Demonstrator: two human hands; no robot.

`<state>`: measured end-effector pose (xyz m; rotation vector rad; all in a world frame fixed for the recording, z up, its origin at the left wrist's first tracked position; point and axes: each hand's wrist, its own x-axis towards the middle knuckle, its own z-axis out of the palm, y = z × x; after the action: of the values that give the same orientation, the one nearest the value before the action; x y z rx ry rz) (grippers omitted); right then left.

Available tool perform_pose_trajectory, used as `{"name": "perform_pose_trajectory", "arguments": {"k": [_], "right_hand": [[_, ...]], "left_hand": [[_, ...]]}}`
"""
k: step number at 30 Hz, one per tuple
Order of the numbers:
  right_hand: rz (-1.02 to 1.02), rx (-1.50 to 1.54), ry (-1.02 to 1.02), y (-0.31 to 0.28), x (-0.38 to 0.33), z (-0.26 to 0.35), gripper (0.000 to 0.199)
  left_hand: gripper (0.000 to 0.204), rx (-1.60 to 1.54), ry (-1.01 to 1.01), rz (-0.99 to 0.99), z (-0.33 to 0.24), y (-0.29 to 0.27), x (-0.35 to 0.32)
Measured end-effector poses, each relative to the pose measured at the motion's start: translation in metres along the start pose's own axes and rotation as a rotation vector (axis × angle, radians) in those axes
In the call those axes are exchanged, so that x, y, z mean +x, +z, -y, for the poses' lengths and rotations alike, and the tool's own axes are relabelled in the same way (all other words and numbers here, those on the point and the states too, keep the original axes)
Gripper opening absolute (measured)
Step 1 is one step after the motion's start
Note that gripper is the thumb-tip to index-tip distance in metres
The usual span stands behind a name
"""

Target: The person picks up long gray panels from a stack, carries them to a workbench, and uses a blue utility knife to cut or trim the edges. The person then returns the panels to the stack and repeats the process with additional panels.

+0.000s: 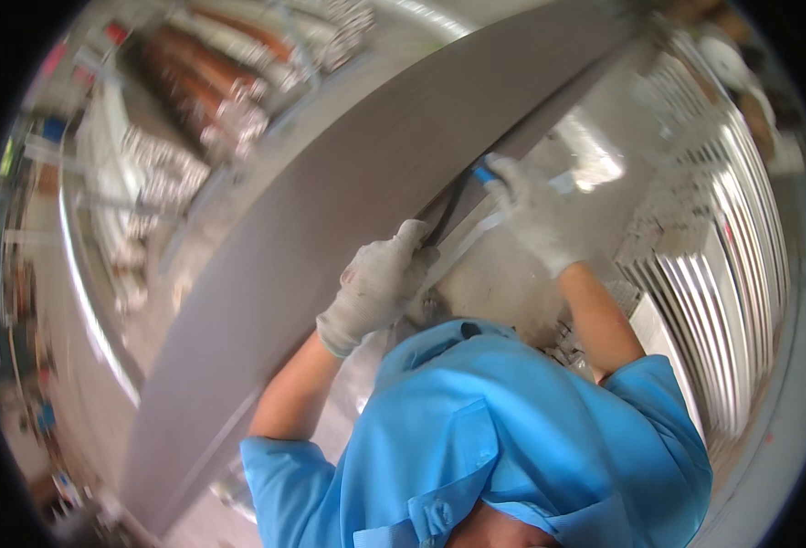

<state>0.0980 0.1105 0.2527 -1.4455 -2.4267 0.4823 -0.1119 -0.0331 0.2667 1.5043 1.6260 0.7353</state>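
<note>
A long brown-grey panel [330,196] runs slantwise across the view, from lower left to upper right. Along its near edge lies a thin dark flexible strip [449,208], curving away between my hands. My left hand [373,288], in a whitish work glove, is closed round the strip's near end beside that edge. Further along, my right hand [535,217], gloved too, is closed on a small blue-ended tool [483,172], whose tip reaches toward the strip and the edge. Motion blurs this hand, and the tool's exact kind cannot be made out.
Stacked long profiles, some reddish-brown [202,78] and some whitish [152,169], lie beyond the panel at the upper left. At my right stands a rack of pale metal lengths [713,320]. Small debris [563,342] lies on the floor near me.
</note>
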Motion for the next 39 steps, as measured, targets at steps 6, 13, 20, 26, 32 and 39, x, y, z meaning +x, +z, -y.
{"name": "perform_pose_trajectory", "arguments": {"k": [6, 13, 20, 26, 32, 39], "right_hand": [[-0.031, 0.011, -0.152, 0.003, 0.006, -0.011, 0.037], [-0.003, 0.045, -0.244, 0.009, 0.012, -0.027, 0.038], [-0.032, 0.006, -0.257, 0.014, 0.015, -0.034, 0.038], [-0.049, 0.022, -0.289, 0.013, 0.015, -0.033, 0.035], [-0.037, -0.002, -0.209, 0.010, 0.006, -0.016, 0.039], [-0.257, 0.073, 0.060, 0.012, 0.019, -0.034, 0.037]], "left_hand": [[0.027, -0.573, -0.305, -0.238, 0.030, -0.025, -0.136], [0.035, -0.518, -0.656, -0.589, 0.040, -0.036, -0.293], [0.032, -0.597, -0.629, -0.671, 0.051, -0.043, -0.313], [0.023, -0.329, -0.715, -0.473, 0.039, -0.052, -0.301], [0.010, 0.077, -0.619, -0.456, 0.035, -0.063, -0.280], [0.012, 0.506, -0.235, -0.366, 0.061, -0.101, -0.280]]}}
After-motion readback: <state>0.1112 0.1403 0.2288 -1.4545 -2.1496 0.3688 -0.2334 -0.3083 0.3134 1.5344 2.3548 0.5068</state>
